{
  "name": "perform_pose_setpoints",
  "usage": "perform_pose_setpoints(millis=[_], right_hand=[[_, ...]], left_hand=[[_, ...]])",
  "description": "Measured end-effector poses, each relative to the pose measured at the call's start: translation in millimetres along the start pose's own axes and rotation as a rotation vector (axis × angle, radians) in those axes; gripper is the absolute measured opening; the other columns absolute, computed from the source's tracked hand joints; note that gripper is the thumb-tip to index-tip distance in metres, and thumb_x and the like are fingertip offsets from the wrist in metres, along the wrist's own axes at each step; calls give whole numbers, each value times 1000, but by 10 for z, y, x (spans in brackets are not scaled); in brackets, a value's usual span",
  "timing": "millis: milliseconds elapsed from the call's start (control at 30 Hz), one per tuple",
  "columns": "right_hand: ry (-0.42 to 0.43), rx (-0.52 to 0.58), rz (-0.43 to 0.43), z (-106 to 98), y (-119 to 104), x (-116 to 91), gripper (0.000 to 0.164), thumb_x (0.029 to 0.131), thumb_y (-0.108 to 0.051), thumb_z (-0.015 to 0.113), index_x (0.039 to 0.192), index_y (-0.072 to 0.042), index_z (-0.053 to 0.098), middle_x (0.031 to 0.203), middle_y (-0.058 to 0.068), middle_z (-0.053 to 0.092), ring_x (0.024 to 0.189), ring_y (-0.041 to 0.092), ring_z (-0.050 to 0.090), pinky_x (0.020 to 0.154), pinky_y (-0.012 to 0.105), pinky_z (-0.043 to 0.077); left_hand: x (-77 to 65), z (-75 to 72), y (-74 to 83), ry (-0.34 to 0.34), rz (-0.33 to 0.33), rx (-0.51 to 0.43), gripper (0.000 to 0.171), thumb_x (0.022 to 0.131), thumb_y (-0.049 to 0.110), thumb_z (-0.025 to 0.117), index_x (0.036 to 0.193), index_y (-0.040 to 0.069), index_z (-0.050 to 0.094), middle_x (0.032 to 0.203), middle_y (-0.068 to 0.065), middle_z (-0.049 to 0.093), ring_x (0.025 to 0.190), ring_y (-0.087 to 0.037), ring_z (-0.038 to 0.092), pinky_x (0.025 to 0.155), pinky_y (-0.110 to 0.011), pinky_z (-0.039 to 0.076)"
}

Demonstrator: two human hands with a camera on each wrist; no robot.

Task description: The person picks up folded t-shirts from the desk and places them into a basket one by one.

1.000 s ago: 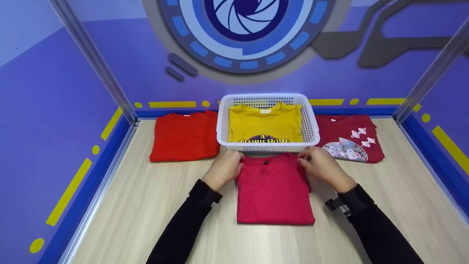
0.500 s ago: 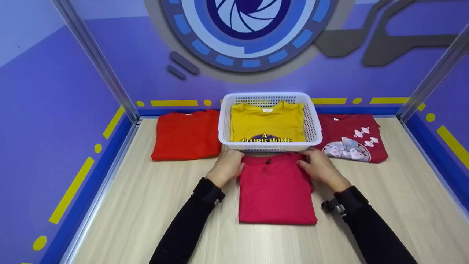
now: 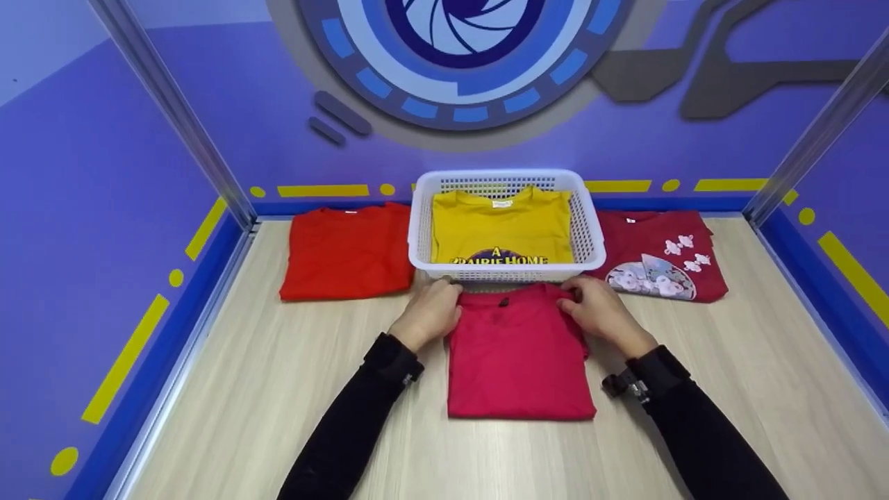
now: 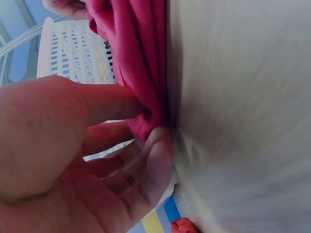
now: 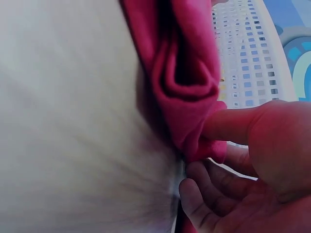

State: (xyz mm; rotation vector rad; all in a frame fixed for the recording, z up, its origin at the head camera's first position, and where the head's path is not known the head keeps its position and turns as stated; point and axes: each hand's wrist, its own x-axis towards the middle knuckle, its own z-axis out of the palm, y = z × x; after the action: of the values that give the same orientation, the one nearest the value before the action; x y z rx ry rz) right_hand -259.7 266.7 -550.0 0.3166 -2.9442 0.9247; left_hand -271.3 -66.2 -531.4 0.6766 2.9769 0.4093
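A folded crimson T-shirt lies on the table in front of the basket, its collar toward the basket. My left hand pinches its far left corner; in the left wrist view the thumb presses the cloth from above and the fingers curl beneath. At the far right corner my right hand pinches the shirt between thumb and fingers, with the rolled fold of the side showing in the right wrist view. Behind both hands stands a white perforated basket holding a folded yellow T-shirt with printed lettering.
Left of the basket lies a folded orange-red shirt. On its right is a dark red shirt with a floral fan print, partly behind the basket's edge. Purple panels wall in the wooden table at the back and sides.
My right thumb and fingers have closed in on the shirt's far right corner. The left hand stays at its corner, and the shirt lies almost where it was.
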Motion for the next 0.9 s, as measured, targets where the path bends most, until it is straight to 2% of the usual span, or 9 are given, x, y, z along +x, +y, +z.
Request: perform_pose_setpoints(millis=[167,300,367,500,600,633,733,833,900], right_hand=[[-14,-4,4,-20,-18,12,33,100,-10,76,129,6,76,119,24,78,104,37,68,98,55,54],[-40,-1,14,-64,-48,-4,35,101,-12,74,131,6,75,128,27,75,112,39,66,104,58,52],[-52,4,15,-94,-69,-20,33,102,-12,73,130,5,75,124,25,75,108,37,66,100,55,53],[-76,28,6,-162,-113,-40,26,103,-12,72,126,1,75,112,18,76,97,30,65,90,46,52],[-103,58,3,-226,-146,-50,24,104,-12,71,125,-2,77,108,15,77,93,26,64,87,41,51],[-113,67,-1,-252,-159,-54,25,104,-13,71,127,-3,78,110,14,77,93,24,64,87,39,51],[-147,83,-10,-346,-193,-83,27,105,-14,73,130,-5,79,110,12,78,88,21,62,80,34,49],[-173,95,-26,-458,-234,-118,26,105,-15,74,128,-7,81,103,9,77,81,19,60,72,29,47],[-182,110,-33,-531,-262,-140,23,104,-15,75,125,-8,83,96,6,74,78,18,59,69,27,46]], left_hand=[[14,-4,17,36,9,-26,21,99,6,72,119,4,78,116,-15,79,108,-35,77,96,-47,61],[8,-18,39,31,7,-37,25,98,4,71,122,4,79,117,-13,77,105,-34,76,93,-46,62],[-5,-35,47,38,15,-22,26,97,6,73,122,6,81,117,-12,76,104,-33,76,92,-46,62],[-39,-105,38,82,53,-14,25,94,8,76,118,11,83,112,-8,81,104,-32,77,102,-51,55],[-73,-186,15,85,84,-76,20,94,8,76,113,11,82,107,-7,82,104,-30,74,110,-55,47],[-86,-216,7,78,91,-111,18,95,7,76,112,11,81,107,-7,81,103,-29,72,109,-53,47],[-128,-309,-13,50,108,-207,14,98,7,74,111,10,79,104,-8,78,99,-26,66,103,-47,51],[-165,-407,-24,28,133,-273,14,101,8,73,113,9,80,102,-8,74,93,-22,61,89,-40,53],[-185,-475,-29,19,146,-294,15,102,10,74,114,9,80,97,-6,71,87,-20,58,83,-36,51]])
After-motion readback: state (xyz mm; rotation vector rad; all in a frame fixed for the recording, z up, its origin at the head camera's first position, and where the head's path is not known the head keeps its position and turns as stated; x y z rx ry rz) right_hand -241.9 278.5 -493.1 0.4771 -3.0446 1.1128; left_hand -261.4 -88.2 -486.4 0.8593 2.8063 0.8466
